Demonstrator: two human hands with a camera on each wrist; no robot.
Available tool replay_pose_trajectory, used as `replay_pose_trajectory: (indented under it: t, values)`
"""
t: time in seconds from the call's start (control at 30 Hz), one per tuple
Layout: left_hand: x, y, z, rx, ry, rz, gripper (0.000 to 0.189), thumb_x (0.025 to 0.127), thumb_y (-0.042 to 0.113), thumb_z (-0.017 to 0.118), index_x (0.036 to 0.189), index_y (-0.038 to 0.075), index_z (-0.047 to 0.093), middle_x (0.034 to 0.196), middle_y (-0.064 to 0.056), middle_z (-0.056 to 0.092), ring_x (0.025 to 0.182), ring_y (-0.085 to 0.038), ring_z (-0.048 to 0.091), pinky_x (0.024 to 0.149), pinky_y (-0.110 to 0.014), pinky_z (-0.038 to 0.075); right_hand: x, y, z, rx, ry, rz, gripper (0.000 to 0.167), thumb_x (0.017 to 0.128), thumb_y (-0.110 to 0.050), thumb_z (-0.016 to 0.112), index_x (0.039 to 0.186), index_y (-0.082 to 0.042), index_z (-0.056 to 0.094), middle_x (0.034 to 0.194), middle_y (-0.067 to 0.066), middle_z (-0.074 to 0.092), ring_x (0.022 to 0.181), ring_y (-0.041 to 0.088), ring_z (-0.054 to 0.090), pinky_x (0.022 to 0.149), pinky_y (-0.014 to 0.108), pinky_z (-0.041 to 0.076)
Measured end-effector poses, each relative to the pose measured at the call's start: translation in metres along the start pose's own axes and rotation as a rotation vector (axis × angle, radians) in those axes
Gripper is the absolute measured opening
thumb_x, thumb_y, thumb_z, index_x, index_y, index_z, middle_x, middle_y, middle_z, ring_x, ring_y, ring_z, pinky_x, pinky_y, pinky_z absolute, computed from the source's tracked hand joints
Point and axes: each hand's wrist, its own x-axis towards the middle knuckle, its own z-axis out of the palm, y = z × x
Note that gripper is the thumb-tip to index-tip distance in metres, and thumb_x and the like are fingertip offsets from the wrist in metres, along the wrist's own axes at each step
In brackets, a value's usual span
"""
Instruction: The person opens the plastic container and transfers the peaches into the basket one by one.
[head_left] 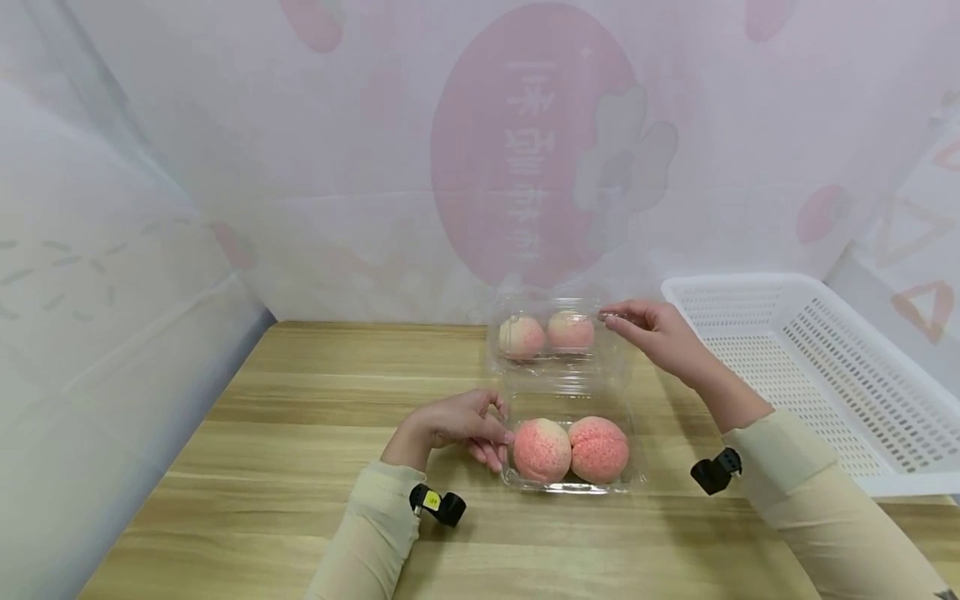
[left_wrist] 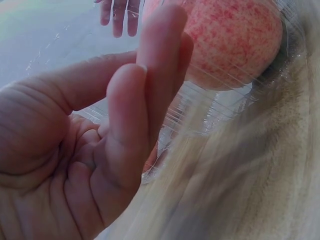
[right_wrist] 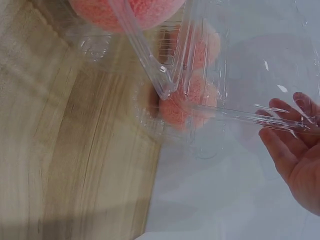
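A clear plastic clamshell box (head_left: 566,489) lies on the table with its lid raised at the back. Two round, peach-shaped pieces, pink and cream with speckles, sit side by side in its base: a left one (head_left: 542,451) and a right one (head_left: 598,450). My left hand (head_left: 468,425) pinches the base's left rim; in the left wrist view its fingers partly cover the near peach-shaped piece (left_wrist: 235,40). With thumb and fingers, my right hand (head_left: 660,337) holds the right edge of the upright clear lid (right_wrist: 240,115).
Behind the lid stands another clear box with two similar peach-shaped pieces (head_left: 521,337), seen through the plastic. A white perforated basket (head_left: 877,483) is at the right. A printed white curtain (head_left: 360,167) closes off the back of the wood-grain table (head_left: 300,467).
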Motion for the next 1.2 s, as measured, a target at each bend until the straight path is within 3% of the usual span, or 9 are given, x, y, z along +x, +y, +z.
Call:
replay_pose_trajectory:
  t: [0.13,0.3,0.43,0.6,0.83,1.0,1.2]
  values:
    - [0.001,0.000,0.000,-0.002,-0.020,0.000,0.036,0.096,0.000,0.059,0.117,-0.004,0.031,0.069,-0.007,0.070,0.056,-0.013,0.069,0.050,-0.020,0.054,-0.004,-0.002,-0.002,-0.028,0.031,-0.015,0.048,0.103,-0.027,0.055,0.145,-0.004,0.047,0.146,0.020,0.052,0.131,0.038,0.054,0.104,0.052,0.048]
    - [0.001,-0.001,-0.002,0.007,-0.024,0.000,0.036,0.096,0.001,0.059,0.117,-0.001,0.030,0.070,-0.006,0.070,0.057,-0.012,0.069,0.051,-0.020,0.054,-0.018,-0.009,-0.008,-0.110,0.095,-0.057,0.064,0.102,-0.030,0.057,0.157,-0.019,0.027,0.162,0.015,0.030,0.146,0.042,0.032,0.111,0.064,0.034]
    - [0.001,-0.001,-0.002,-0.006,-0.018,-0.003,0.035,0.096,0.000,0.059,0.116,-0.001,0.031,0.070,-0.007,0.070,0.057,-0.013,0.069,0.051,-0.020,0.054,-0.030,-0.012,-0.010,-0.245,0.121,-0.133,0.078,0.098,-0.029,0.064,0.160,-0.028,0.017,0.167,0.008,0.016,0.152,0.041,0.018,0.114,0.069,0.023]
    - [0.000,-0.001,-0.001,-0.018,-0.014,-0.007,0.037,0.096,0.000,0.060,0.118,-0.002,0.030,0.071,-0.008,0.070,0.056,-0.013,0.069,0.051,-0.021,0.054,-0.045,-0.011,-0.007,-0.375,0.090,-0.257,0.097,0.086,-0.030,0.079,0.160,-0.021,0.016,0.168,0.008,0.005,0.155,0.037,0.002,0.117,0.070,0.014]
    - [0.001,-0.003,-0.001,-0.019,-0.013,-0.005,0.037,0.096,0.001,0.060,0.119,-0.002,0.031,0.070,-0.007,0.070,0.057,-0.014,0.069,0.050,-0.021,0.054,-0.063,-0.007,0.004,-0.549,0.059,-0.387,0.109,0.075,-0.041,0.084,0.159,-0.019,0.019,0.168,0.012,0.005,0.155,0.036,0.000,0.118,0.065,0.019]
    - [0.000,-0.003,-0.001,-0.022,-0.019,-0.006,0.038,0.096,0.001,0.060,0.119,-0.003,0.030,0.071,-0.007,0.070,0.057,-0.014,0.069,0.050,-0.021,0.054,-0.070,-0.005,0.015,-0.617,0.032,-0.410,0.111,0.073,-0.051,0.082,0.159,-0.020,0.020,0.168,0.012,0.005,0.155,0.036,0.001,0.117,0.065,0.021]
    - [0.000,-0.002,-0.001,-0.022,-0.021,-0.004,0.039,0.096,0.001,0.060,0.121,-0.003,0.030,0.072,-0.007,0.070,0.057,-0.014,0.069,0.051,-0.021,0.054,-0.077,0.000,0.030,-0.631,-0.033,-0.413,0.109,0.075,-0.050,0.081,0.159,-0.020,0.020,0.168,0.010,0.004,0.154,0.041,0.007,0.105,0.077,0.028]
